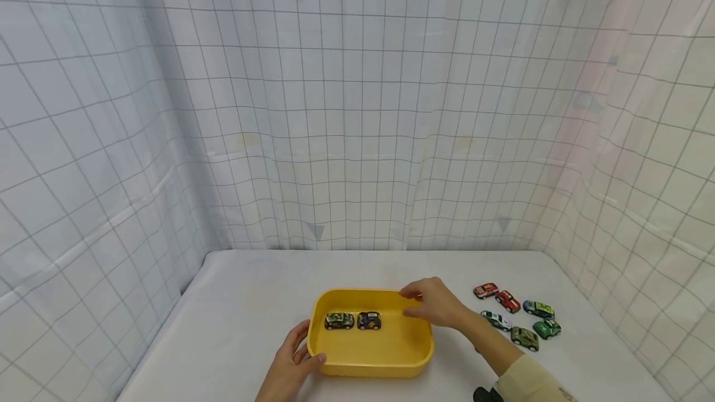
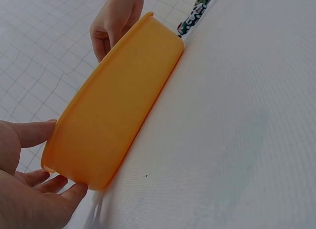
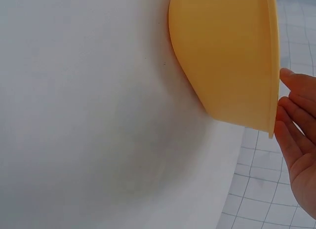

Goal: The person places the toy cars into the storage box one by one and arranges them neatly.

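Observation:
A yellow plastic tray [image 1: 380,370] stands on the white table. My left hand [image 1: 293,355] grips its near left corner, thumb at the rim and fingers against the outer wall, as the left wrist view of the hand [image 2: 42,189] also shows. Inside the tray sit a green camouflage toy car [image 1: 339,321] and, beside it, a dark blue toy car [image 1: 369,321]. Over the tray's right end is my right hand [image 1: 438,304], thumb and fingers apart with nothing visible between them. In the right wrist view its fingertips [image 3: 285,101] overlap the tray rim.
Several more toy cars lie right of the tray, among them a red car [image 1: 508,301], a white car [image 1: 496,321], a camouflage car [image 1: 525,338] and a green car [image 1: 547,328]. White gridded curtains [image 1: 357,110] hang behind the table and along both sides.

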Demonstrator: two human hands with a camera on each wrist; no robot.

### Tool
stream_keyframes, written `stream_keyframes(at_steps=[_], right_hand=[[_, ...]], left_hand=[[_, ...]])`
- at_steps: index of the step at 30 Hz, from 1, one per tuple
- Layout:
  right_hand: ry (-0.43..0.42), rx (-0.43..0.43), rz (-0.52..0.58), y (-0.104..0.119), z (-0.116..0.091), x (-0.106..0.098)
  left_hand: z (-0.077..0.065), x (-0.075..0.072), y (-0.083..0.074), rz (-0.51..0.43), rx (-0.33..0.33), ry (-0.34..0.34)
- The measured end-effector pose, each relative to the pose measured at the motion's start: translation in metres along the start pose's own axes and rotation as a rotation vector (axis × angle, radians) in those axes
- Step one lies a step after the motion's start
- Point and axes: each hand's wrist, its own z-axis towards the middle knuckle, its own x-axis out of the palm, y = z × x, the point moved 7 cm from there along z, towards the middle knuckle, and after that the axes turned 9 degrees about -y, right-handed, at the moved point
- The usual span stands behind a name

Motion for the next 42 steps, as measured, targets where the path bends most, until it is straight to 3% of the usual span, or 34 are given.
stream_keyframes(at_steps=[17, 42], right_hand=[[-0.037, -0.012, -0.044, -0.017, -0.019, -0.028], [-0.085, 0.018, -0.032, -0.045, -0.065, -0.073]], left_hand=[[0.003, -0.001, 0.002, 0.024, -0.030, -0.013], [0.003, -0.001, 0.001, 0.023, -0.006, -0.006]])
